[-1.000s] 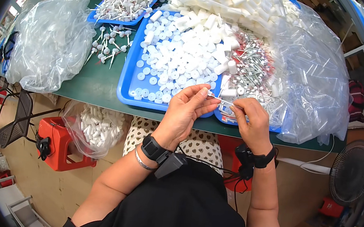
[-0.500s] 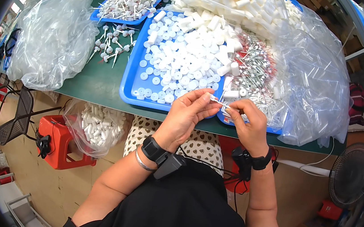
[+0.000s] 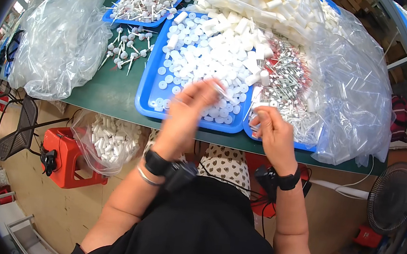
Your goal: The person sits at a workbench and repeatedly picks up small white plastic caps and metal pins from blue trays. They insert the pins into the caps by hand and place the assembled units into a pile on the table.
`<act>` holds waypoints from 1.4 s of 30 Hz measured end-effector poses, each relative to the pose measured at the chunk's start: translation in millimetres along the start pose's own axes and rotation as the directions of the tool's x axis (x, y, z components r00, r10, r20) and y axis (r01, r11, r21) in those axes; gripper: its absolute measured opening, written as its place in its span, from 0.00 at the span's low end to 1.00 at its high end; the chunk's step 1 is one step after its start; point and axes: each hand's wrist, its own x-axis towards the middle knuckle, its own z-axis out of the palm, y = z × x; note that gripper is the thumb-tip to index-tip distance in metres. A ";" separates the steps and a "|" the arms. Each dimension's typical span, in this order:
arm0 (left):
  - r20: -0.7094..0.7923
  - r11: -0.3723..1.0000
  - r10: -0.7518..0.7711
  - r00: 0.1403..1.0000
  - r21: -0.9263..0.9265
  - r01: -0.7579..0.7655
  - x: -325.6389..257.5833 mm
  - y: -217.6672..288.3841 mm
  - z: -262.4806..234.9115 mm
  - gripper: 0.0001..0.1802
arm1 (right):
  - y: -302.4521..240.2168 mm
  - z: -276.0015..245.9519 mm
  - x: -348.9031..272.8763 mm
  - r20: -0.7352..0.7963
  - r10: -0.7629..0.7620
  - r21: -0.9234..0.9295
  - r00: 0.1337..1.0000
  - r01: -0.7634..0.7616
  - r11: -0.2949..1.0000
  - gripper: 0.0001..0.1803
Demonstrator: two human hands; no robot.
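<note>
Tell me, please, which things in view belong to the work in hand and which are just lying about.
Probably in the work: left hand, blurred; right hand; blue tray; white discs; white cylinders; metal pins.

Probably just lying about: red plastic stool; black mesh chair; black fan.

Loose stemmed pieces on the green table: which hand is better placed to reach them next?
Probably the left hand: it is over the wide blue tray, nearer the loose stemmed pieces. The right hand is farther away, beyond that tray's right edge.
</note>
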 end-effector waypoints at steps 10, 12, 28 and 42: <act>0.095 0.542 0.405 0.909 0.776 -0.323 40.9 17.9 -43.0 0.19 | -5.8 4.6 22.6 -0.025 -0.326 -0.601 0.945 0.247 0.760 0.13; 0.310 0.491 0.296 0.904 0.762 -0.422 29.4 -4.5 -18.8 0.14 | -2.7 13.4 26.9 -0.033 -0.330 -0.669 0.944 0.224 0.709 0.16; 0.294 0.423 0.301 0.907 0.811 -0.404 34.0 -26.4 8.6 0.12 | 15.0 13.1 28.7 -0.094 -0.189 -0.613 0.977 0.093 0.785 0.05; 0.414 0.679 -0.394 0.821 -0.470 0.563 4.1 -22.3 0.7 0.22 | -22.7 -13.8 -3.6 0.141 -0.132 -0.120 0.981 0.149 0.982 0.04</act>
